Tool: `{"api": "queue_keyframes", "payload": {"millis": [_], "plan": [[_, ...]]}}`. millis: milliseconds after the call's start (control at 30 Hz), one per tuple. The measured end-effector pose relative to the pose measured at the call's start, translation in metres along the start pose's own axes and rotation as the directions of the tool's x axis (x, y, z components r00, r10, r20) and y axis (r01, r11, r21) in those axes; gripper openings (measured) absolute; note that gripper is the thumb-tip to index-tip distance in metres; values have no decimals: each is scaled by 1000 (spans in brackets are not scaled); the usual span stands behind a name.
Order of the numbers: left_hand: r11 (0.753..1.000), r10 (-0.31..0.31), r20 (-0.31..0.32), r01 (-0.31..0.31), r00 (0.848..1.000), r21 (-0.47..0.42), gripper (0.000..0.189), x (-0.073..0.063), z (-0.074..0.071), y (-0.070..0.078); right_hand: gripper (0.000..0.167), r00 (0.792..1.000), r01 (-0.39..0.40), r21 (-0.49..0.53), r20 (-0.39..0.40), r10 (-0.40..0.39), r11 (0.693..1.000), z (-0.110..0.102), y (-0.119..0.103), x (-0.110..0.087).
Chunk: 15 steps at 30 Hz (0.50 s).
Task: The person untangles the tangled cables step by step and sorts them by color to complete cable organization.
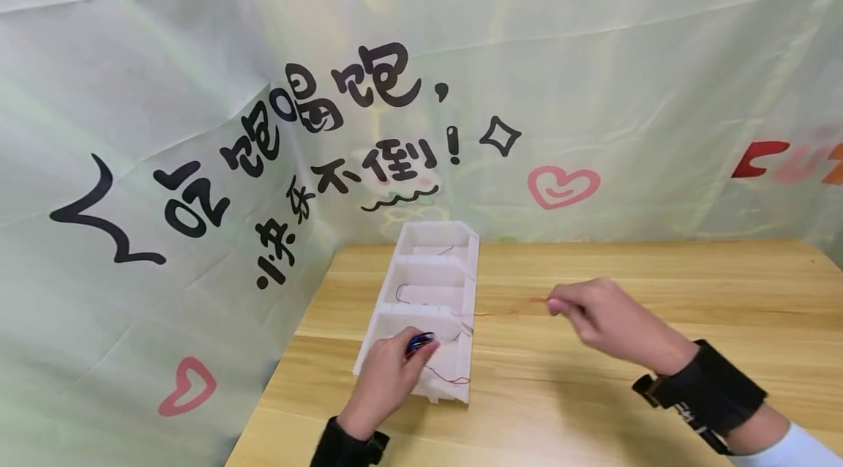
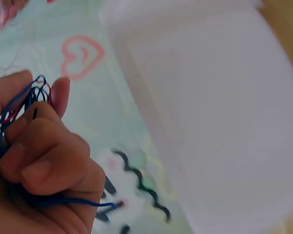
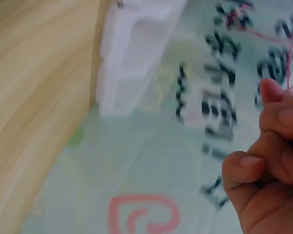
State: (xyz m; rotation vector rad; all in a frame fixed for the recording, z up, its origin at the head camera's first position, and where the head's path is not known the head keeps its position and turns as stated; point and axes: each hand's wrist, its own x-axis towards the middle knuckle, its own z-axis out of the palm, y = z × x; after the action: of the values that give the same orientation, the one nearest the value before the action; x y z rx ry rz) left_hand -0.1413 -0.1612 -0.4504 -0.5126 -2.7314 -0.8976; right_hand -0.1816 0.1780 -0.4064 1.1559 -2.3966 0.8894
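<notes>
My left hand point(image 1: 388, 379) grips a coiled bundle of thin wires point(image 1: 419, 342) over the nearest compartment of a white three-compartment bin point(image 1: 473, 284). In the left wrist view the bundle point(image 2: 39, 90) is mostly blue, with some red and black strands, and the fingers curl round it. One blue end sticks out below them. Off to the right of the bin, above the table, my right hand point(image 1: 615, 324) pinches the end of a red wire point(image 1: 538, 300) between thumb and forefinger. That red wire point(image 3: 289, 61) trails away from the fingertips in the right wrist view. A red loop point(image 1: 453, 380) hangs below the left hand.
Inside the middle compartment lies a dark bent wire point(image 1: 399, 293); another short dark wire point(image 1: 447, 250) is in the far one. The bin stands towards the left of a wooden table point(image 1: 632, 262). A printed cloth point(image 1: 658, 123) hangs behind and along the left side.
</notes>
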Motion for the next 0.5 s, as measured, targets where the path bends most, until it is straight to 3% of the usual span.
{"api": "queue_keyframes", "payload": {"millis": [133,300,500], "plan": [[997,-39,-4,38,999,-66,23,-7,-8,-6,28,994,-89,4,-64,89,996,-11,7,-8],[988,13,22,-10,1000,-152,31,-7,-9,1,23,993,-99,40,-64,102,994,-5,9,-7],[977,12,17,-8,1000,-213,25,-9,-10,9,20,987,-126,35,-92,129,991,1,8,-2]]}}
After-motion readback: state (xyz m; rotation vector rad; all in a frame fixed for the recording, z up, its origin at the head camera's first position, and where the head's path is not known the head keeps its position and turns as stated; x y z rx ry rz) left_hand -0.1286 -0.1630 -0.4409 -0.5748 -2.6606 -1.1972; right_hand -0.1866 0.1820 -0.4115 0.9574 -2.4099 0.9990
